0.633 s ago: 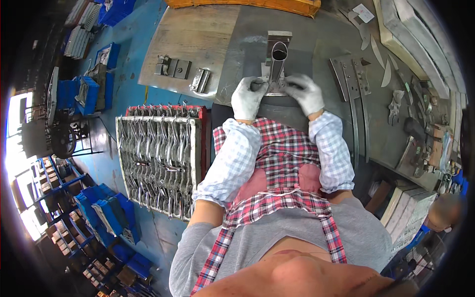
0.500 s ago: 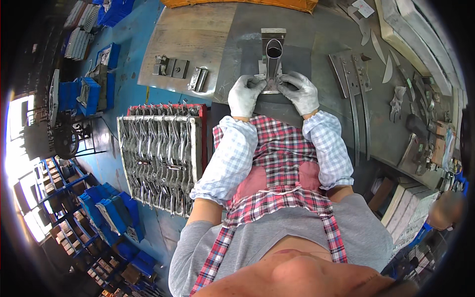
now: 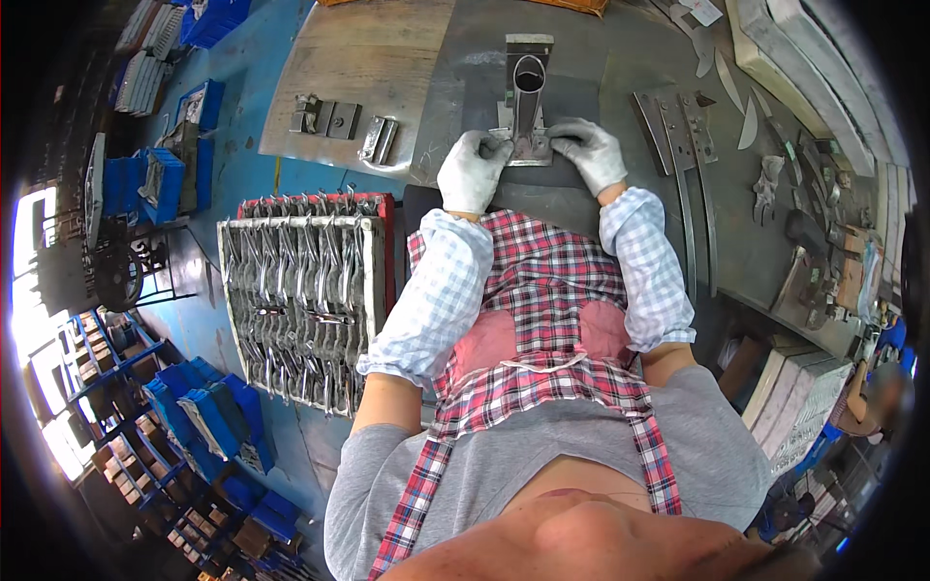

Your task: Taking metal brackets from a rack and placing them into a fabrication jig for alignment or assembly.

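A metal fixture stands on the bench in front of me, with a round tube rising from it, its open end facing up. The fixture's flat base plate lies toward me. At its left edge, my left hand in a white glove has thumb and fingers pinched together. My right hand, also gloved, is curled beside the right edge, fingertips close to the plate. Anything small between the fingertips of either hand is hidden.
Left on the bench are a metal clamp block and a small metal bracket. A rack of curved metal parts stands at my left. Long metal strips and a drilled plate lie right.
My right hand has shifted slightly outward from the base plate, showing more of its right side. My left hand stays at the left edge. The whole view has shifted a little.
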`<control>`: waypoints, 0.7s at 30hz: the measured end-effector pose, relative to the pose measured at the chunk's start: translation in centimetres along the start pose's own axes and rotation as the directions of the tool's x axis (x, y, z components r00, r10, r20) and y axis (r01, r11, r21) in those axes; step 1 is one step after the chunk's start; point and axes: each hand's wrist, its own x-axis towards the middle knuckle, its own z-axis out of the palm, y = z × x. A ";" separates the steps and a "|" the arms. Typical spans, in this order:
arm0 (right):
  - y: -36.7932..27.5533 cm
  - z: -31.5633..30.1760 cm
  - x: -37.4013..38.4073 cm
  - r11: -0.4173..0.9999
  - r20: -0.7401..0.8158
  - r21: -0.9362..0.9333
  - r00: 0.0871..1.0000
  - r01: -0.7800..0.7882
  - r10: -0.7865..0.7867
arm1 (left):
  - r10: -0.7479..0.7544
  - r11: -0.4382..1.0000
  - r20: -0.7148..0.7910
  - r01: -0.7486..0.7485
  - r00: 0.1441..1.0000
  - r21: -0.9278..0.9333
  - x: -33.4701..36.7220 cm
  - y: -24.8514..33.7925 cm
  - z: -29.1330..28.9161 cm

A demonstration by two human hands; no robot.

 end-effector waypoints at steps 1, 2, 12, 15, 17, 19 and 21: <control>-1.4 -0.2 0.0 0.966 -0.035 0.163 0.977 -0.201 0.210 | -0.001 1.000 -0.002 0.001 1.000 -0.010 0.0 0.0 0.1; -1.6 0.0 0.0 0.928 -0.059 0.309 0.969 -0.209 0.238 | 0.011 1.000 -0.019 -0.011 1.000 0.003 -0.1 -0.1 0.2; 0.6 0.6 -1.6 0.893 -0.074 -0.403 0.966 0.199 -0.248 | -0.036 0.999 0.046 0.037 0.998 -0.021 0.0 0.4 0.0; 1.1 1.7 -1.8 0.824 -0.066 -0.509 0.943 0.250 -0.327 | -0.026 0.999 0.044 0.027 0.999 -0.027 0.2 0.7 0.0; 0.4 2.1 -1.1 0.776 -0.047 -0.543 0.910 0.322 -0.411 | -0.017 1.000 0.020 0.017 1.000 0.003 0.3 0.4 -0.1; -0.6 1.6 -0.9 0.807 -0.034 -0.466 0.904 0.362 -0.425 | -0.034 0.999 0.035 0.033 0.999 0.015 0.3 0.5 -0.1; 0.6 0.9 -0.4 0.629 0.037 -0.646 0.842 0.431 -0.538 | -0.031 0.999 0.033 0.030 0.999 0.021 0.7 0.3 1.0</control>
